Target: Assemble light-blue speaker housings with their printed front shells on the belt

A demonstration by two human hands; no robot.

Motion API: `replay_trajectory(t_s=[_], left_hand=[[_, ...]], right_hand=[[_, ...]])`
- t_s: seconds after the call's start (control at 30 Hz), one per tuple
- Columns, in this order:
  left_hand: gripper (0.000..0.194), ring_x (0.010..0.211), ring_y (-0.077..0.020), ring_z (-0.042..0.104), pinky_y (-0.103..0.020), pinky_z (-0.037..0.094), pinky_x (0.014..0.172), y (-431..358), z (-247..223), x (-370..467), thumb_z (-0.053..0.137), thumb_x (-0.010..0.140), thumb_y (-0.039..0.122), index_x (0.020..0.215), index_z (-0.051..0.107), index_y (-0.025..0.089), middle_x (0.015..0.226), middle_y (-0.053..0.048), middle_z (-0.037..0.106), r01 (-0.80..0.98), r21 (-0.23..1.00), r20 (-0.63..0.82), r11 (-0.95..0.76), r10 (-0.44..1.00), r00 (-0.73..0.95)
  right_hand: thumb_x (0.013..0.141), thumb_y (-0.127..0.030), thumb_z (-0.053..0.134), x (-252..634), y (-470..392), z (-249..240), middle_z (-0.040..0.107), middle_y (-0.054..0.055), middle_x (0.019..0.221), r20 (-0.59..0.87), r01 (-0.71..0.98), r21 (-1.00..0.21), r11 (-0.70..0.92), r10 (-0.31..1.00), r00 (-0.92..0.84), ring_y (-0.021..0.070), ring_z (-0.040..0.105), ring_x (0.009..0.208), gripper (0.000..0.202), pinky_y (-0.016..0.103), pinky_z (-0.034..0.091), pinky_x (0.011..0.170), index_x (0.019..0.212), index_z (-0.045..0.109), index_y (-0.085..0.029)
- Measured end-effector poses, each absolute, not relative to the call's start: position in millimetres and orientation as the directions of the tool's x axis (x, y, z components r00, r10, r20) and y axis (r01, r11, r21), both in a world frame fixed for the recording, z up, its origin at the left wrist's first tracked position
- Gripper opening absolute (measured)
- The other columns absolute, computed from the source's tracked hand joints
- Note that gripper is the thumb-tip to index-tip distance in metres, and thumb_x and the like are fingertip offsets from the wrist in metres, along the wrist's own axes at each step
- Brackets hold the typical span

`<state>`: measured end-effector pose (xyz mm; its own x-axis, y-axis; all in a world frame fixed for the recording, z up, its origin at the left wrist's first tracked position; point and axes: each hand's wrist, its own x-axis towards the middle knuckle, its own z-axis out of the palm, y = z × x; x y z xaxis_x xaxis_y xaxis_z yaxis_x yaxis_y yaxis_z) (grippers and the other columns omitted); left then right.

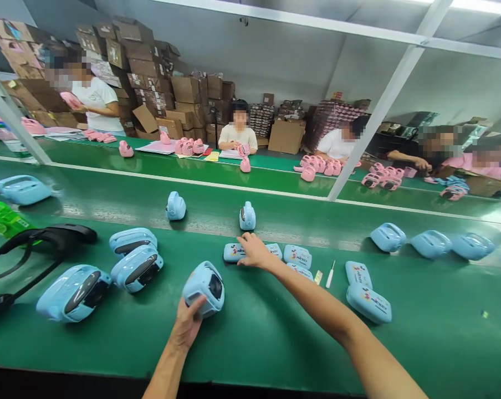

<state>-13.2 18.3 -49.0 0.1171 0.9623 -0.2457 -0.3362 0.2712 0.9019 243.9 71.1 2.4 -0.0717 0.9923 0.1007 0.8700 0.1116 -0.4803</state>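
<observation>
My left hand grips a light-blue rounded plastic housing with a dark glossy panel, tilted just above the green table. Farther forward, my right hand has its fingers closed over the right end of a flat light-blue cover printed with "Mickey". More printed covers lie just right of that hand, one of them clear of my forearm. Two others overlap farther right, the front cover resting against the one behind. A white-handled screwdriver lies beside a small pale piece.
Several blue housings stand at left beside a black strap and a green packet. Two more housings sit ahead on the belt; blue shells line the right. Co-workers handle pink pieces across the line, behind a white frame.
</observation>
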Motion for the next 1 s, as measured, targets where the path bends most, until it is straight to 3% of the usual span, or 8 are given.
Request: replay_trajectory(t_s=[0.13, 0.27, 0.43, 0.53, 0.7, 0.87, 0.93, 1.0], left_hand=[[0.048, 0.107, -0.0299, 0.072, -0.041, 0.063, 0.086, 26, -49, -18, 0.08, 0.062, 0.029, 0.11, 0.071, 0.025, 0.1, -0.005, 0.079, -0.521, 0.762, -0.432, 0.384, 0.901, 0.033], [0.046, 0.117, -0.0307, 0.068, -0.041, 0.063, 0.089, 38, -57, -20, 0.076, 0.064, 0.026, 0.11, 0.071, 0.03, 0.102, -0.002, 0.079, -0.533, 0.746, -0.481, 0.399, 0.876, -0.018], [0.047, 0.125, -0.0357, 0.063, -0.05, 0.06, 0.097, 49, -65, -23, 0.078, 0.065, 0.033, 0.112, 0.072, 0.031, 0.107, -0.004, 0.078, -0.498, 0.775, -0.434, 0.389, 0.901, 0.029], [0.042, 0.126, -0.0336, 0.064, -0.051, 0.058, 0.1, 44, -51, -23, 0.075, 0.07, 0.028, 0.113, 0.072, 0.03, 0.107, -0.004, 0.079, -0.562, 0.714, -0.49, 0.418, 0.871, 0.026], [0.031, 0.122, -0.0282, 0.066, -0.048, 0.058, 0.1, 31, -28, -16, 0.066, 0.08, 0.018, 0.11, 0.072, 0.024, 0.104, -0.006, 0.079, -0.666, 0.62, -0.551, 0.415, 0.834, 0.006], [0.034, 0.117, -0.0274, 0.069, -0.041, 0.061, 0.095, 24, -32, -11, 0.07, 0.079, 0.021, 0.113, 0.071, 0.021, 0.112, -0.008, 0.077, -0.623, 0.683, -0.471, 0.38, 0.882, 0.022], [0.043, 0.114, -0.0274, 0.07, -0.039, 0.063, 0.09, 22, -35, -10, 0.073, 0.077, 0.023, 0.12, 0.069, 0.022, 0.119, -0.008, 0.076, -0.586, 0.722, -0.429, 0.368, 0.902, 0.038], [0.053, 0.109, -0.0266, 0.072, -0.036, 0.063, 0.085, 20, -36, -10, 0.076, 0.075, 0.026, 0.127, 0.065, 0.025, 0.127, -0.008, 0.073, -0.563, 0.745, -0.401, 0.358, 0.915, 0.052]], right_hand=[[0.05, -0.017, 0.096, 238, 81, -5, 0.062, 0.015, 0.118, 0.073, 0.904, -0.409, 0.127, 0.992, -0.106, 0.0344, 0.056, 0.114, 0.061, 0.048, 0.049, 0.099, 0.104, 0.067, -0.015], [0.048, -0.023, 0.097, 235, 87, 9, 0.065, 0.008, 0.106, 0.093, 0.919, -0.38, 0.102, 0.993, -0.072, 0.032, 0.057, 0.109, 0.053, 0.042, 0.05, 0.094, 0.092, 0.068, -0.017], [0.065, -0.052, 0.086, 238, 88, 24, 0.062, -0.001, 0.073, 0.158, 0.866, -0.498, 0.041, 0.987, 0.044, 0.0227, 0.058, 0.078, 0.038, 0.035, 0.051, 0.078, 0.084, 0.069, -0.024], [0.066, -0.057, 0.084, 239, 82, 21, 0.057, -0.002, 0.063, 0.188, 0.784, -0.618, 0.056, 0.979, 0.078, 0.022, 0.057, 0.075, 0.036, 0.036, 0.049, 0.08, 0.073, 0.068, -0.025], [0.058, -0.061, 0.085, 239, 68, -2, 0.062, -0.001, 0.064, 0.108, 0.536, -0.842, 0.064, 0.993, 0.051, 0.0209, 0.062, 0.073, 0.046, 0.034, 0.051, 0.075, 0.067, 0.066, -0.021], [0.084, -0.074, 0.051, 228, 43, -23, 0.072, 0.008, 0.078, -0.046, 0.122, -0.992, -0.032, 0.993, -0.108, 0.0221, 0.07, 0.073, 0.062, 0.035, 0.055, 0.069, 0.093, 0.071, -0.016], [0.079, -0.073, 0.061, 217, 32, -28, 0.073, 0.009, 0.085, -0.115, -0.126, -0.983, -0.132, 0.984, -0.134, 0.0231, 0.07, 0.077, 0.06, 0.037, 0.056, 0.072, 0.1, 0.07, -0.018], [0.069, -0.065, 0.076, 202, 23, -31, 0.073, 0.008, 0.095, -0.131, -0.23, -0.961, -0.155, 0.985, -0.114, 0.0226, 0.068, 0.083, 0.06, 0.037, 0.055, 0.077, 0.108, 0.071, -0.02]])
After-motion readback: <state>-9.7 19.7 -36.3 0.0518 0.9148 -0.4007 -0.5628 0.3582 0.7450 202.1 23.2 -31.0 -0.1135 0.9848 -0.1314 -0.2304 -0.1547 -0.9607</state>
